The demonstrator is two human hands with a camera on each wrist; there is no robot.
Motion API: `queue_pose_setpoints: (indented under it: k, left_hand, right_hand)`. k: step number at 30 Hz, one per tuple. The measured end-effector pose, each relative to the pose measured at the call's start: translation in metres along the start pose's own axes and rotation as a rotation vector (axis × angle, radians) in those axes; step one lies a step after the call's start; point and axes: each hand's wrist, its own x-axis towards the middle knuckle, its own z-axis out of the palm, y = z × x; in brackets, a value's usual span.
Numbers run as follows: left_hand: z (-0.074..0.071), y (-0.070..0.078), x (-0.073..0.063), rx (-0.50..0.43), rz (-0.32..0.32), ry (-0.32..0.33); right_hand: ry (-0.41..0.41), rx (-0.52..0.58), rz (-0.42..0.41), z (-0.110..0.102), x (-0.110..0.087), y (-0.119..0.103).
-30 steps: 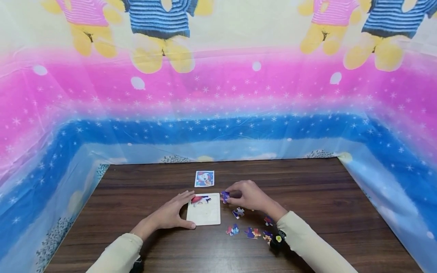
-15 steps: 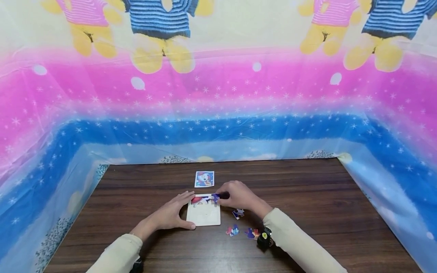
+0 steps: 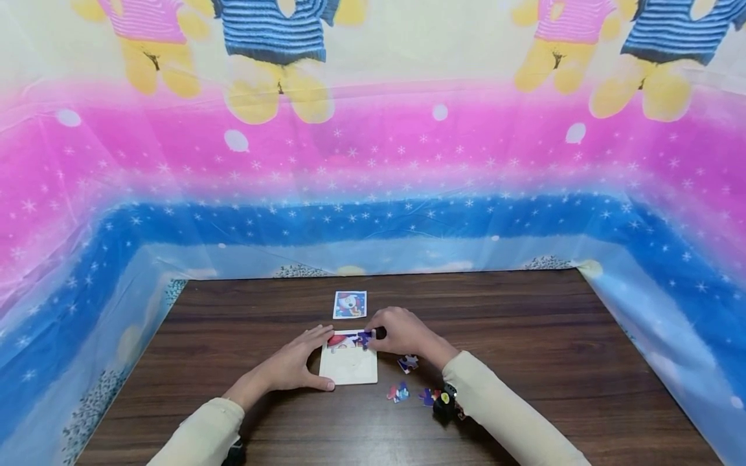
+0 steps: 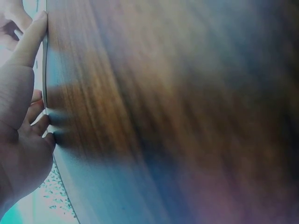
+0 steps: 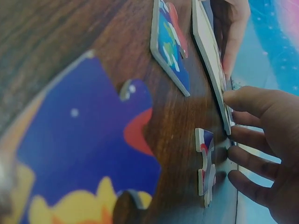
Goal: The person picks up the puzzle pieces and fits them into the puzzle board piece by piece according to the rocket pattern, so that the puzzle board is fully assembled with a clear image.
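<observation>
A pale square puzzle tray [image 3: 348, 369] lies on the brown table, with a red, white and purple picture part in its top row. My left hand [image 3: 291, 362] rests along the tray's left side, fingers at the far corner and thumb at the near corner. At the tray's top right, my right hand [image 3: 399, 333] pinches a purple puzzle piece [image 3: 364, 339] between thumb and fingers, low over the slot. The right wrist view shows the thumb [image 5: 252, 99] at the tray's edge [image 5: 211, 70], and the piece itself is hidden there.
A small printed picture card [image 3: 350, 305] lies beyond the tray. Loose pieces lie to the right: a grey and purple piece [image 3: 408, 364], a red and blue piece [image 3: 399, 392], and a purple and yellow piece [image 5: 88, 135] large in the right wrist view. A patterned cloth [image 3: 373, 220] surrounds the table.
My right hand has carried the purple piece left from beside the tray onto its top right corner, then shifted it slightly further left. My left hand has stayed in place.
</observation>
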Motion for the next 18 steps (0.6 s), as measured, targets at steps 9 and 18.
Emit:
queue_pose_setpoints:
  k: [9,18]
  left_hand:
    - [0.0000,0.0003,0.0004,-0.004,-0.004,-0.003]
    - [-0.0002,0.0008,-0.0001,-0.008,-0.010,-0.003]
  right_hand:
    - [0.005,0.001,0.009,0.0012,-0.0008,0.0000]
    - [0.002,-0.045,0.017,0.0032,0.0029,-0.0033]
